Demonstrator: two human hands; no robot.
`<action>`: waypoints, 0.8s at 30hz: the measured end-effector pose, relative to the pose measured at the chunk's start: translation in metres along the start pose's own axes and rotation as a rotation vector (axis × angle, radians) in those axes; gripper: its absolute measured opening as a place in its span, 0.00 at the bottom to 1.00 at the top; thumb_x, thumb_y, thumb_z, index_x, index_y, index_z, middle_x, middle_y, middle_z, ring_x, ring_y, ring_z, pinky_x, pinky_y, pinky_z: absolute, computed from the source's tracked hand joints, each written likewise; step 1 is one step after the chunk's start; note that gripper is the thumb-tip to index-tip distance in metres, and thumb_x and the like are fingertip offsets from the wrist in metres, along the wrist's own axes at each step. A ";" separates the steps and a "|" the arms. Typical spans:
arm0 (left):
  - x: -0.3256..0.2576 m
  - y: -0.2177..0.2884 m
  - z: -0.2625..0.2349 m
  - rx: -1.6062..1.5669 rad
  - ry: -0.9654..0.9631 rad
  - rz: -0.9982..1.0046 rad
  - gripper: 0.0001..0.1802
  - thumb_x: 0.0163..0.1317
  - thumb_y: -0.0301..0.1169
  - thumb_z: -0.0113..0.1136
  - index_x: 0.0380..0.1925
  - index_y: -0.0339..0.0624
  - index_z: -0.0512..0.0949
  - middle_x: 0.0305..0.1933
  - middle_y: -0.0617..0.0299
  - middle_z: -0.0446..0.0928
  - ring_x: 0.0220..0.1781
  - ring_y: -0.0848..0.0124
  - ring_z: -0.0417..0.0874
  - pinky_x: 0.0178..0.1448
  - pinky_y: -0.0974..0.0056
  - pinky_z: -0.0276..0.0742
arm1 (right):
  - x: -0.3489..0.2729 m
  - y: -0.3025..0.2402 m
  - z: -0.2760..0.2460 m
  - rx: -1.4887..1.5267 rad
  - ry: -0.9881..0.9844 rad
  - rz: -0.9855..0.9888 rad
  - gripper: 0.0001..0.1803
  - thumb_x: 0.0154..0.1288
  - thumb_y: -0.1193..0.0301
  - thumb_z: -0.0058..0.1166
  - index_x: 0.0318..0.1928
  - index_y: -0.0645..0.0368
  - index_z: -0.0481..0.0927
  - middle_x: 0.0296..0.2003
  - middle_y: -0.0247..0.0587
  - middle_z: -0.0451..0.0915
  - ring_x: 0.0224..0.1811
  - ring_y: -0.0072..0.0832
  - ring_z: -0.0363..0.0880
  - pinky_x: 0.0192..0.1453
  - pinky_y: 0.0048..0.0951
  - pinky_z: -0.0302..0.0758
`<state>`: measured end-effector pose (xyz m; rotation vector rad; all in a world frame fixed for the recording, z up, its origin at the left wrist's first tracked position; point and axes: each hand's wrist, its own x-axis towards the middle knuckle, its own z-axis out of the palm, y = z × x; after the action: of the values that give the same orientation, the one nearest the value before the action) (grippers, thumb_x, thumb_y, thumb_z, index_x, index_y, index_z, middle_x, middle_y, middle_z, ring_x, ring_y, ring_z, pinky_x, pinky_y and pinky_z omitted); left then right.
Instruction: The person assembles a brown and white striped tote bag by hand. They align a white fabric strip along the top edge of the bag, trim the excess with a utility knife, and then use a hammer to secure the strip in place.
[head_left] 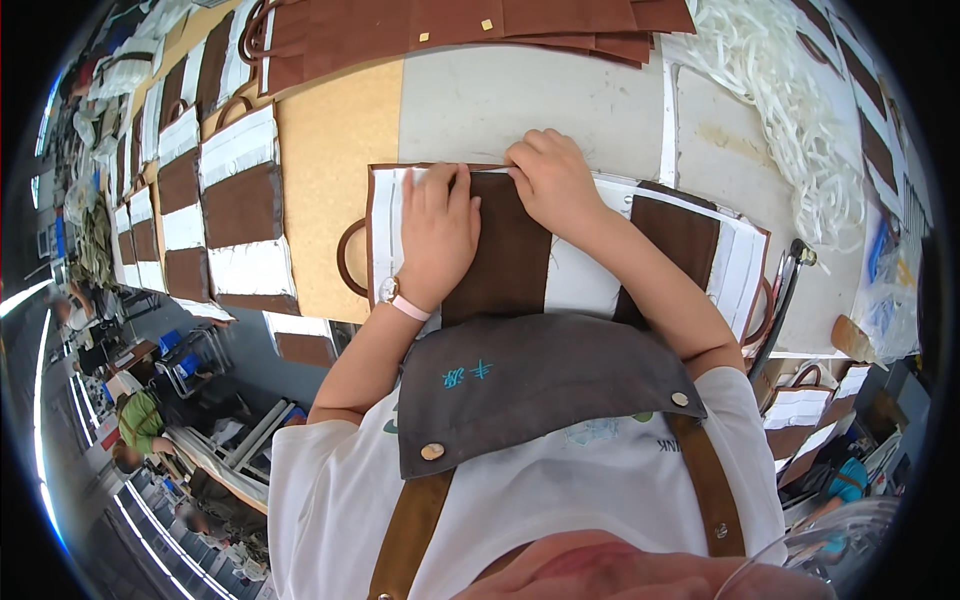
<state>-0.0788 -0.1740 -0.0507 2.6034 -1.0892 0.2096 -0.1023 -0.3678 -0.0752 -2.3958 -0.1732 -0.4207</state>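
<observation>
A brown and white striped fabric bag piece (495, 245) lies flat on the table in front of me, with a brown handle (349, 258) at its left end and another handle (764, 312) at its right end. My left hand (437, 230) rests on its left part, fingers stretched out and tips at the far edge. Farther right along that same edge, my right hand (550, 183) has its fingers curled and pinches the border. The tips of the right fingers are partly hidden. My apron covers the piece's near side.
Brown bag panels (350, 30) are stacked at the far side. A heap of white strips (790, 110) sits at the far right. More striped bag pieces (240, 200) overlap on the left of the table. Black-handled scissors (790, 270) lie beyond the right handle. Other people work at far left.
</observation>
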 end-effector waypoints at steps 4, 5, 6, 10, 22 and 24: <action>-0.008 0.012 0.001 -0.013 -0.039 0.000 0.24 0.66 0.30 0.60 0.63 0.38 0.74 0.60 0.39 0.70 0.66 0.43 0.71 0.73 0.43 0.65 | 0.003 -0.002 0.002 0.023 0.047 -0.001 0.04 0.56 0.79 0.60 0.31 0.59 0.78 0.31 0.40 0.75 0.38 0.41 0.74 0.45 0.40 0.71; -0.008 0.013 0.001 0.003 -0.049 0.000 0.25 0.67 0.30 0.60 0.63 0.38 0.74 0.60 0.39 0.70 0.66 0.42 0.71 0.73 0.43 0.64 | 0.004 -0.001 0.004 0.019 0.046 -0.015 0.04 0.56 0.79 0.60 0.30 0.59 0.78 0.31 0.40 0.75 0.37 0.41 0.74 0.45 0.40 0.71; -0.005 0.014 0.001 0.021 -0.060 0.002 0.25 0.67 0.31 0.60 0.63 0.39 0.74 0.60 0.38 0.70 0.67 0.42 0.70 0.73 0.42 0.63 | 0.006 0.001 0.007 0.015 0.045 -0.030 0.04 0.56 0.78 0.60 0.30 0.59 0.78 0.31 0.40 0.75 0.37 0.41 0.74 0.45 0.40 0.71; -0.004 0.015 0.003 0.048 -0.074 -0.011 0.25 0.67 0.33 0.60 0.64 0.43 0.74 0.60 0.37 0.69 0.68 0.42 0.69 0.74 0.42 0.62 | 0.008 0.003 0.011 0.046 0.037 -0.018 0.04 0.57 0.78 0.59 0.30 0.59 0.77 0.31 0.39 0.74 0.37 0.40 0.74 0.45 0.40 0.71; 0.000 0.014 0.002 0.071 -0.045 -0.031 0.25 0.65 0.35 0.62 0.62 0.42 0.75 0.57 0.42 0.72 0.64 0.47 0.72 0.71 0.42 0.64 | -0.001 0.009 -0.007 -0.164 -0.073 -0.434 0.06 0.48 0.73 0.59 0.29 0.57 0.80 0.32 0.34 0.73 0.39 0.31 0.71 0.43 0.30 0.74; 0.001 0.011 0.004 0.083 -0.039 -0.018 0.25 0.65 0.34 0.62 0.61 0.42 0.76 0.57 0.43 0.72 0.63 0.48 0.73 0.70 0.43 0.65 | -0.002 0.008 -0.008 -0.184 -0.081 -0.452 0.06 0.48 0.73 0.59 0.29 0.57 0.81 0.32 0.33 0.72 0.39 0.30 0.71 0.42 0.30 0.73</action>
<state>-0.0855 -0.1832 -0.0516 2.7002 -1.0922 0.2054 -0.1039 -0.3786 -0.0750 -2.5491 -0.7501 -0.5639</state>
